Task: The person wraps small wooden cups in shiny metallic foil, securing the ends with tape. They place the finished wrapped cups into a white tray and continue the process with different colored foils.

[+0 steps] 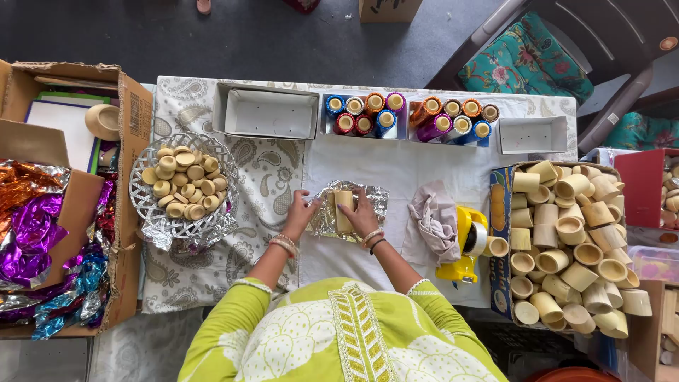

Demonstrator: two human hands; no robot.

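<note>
We have one plain wooden cup (344, 209) lying on a silver foil sheet (368, 199) mid-worktop, our left hand (302, 211) pinching the foil's edge and our right hand (361, 214) pressing it against the cup, seemingly half-wrapped. Finished coloured cups (410, 117) fill trays (364, 113) along the far edge, while the box of bare cups (566, 247) at the right edge remains heaped.
</note>
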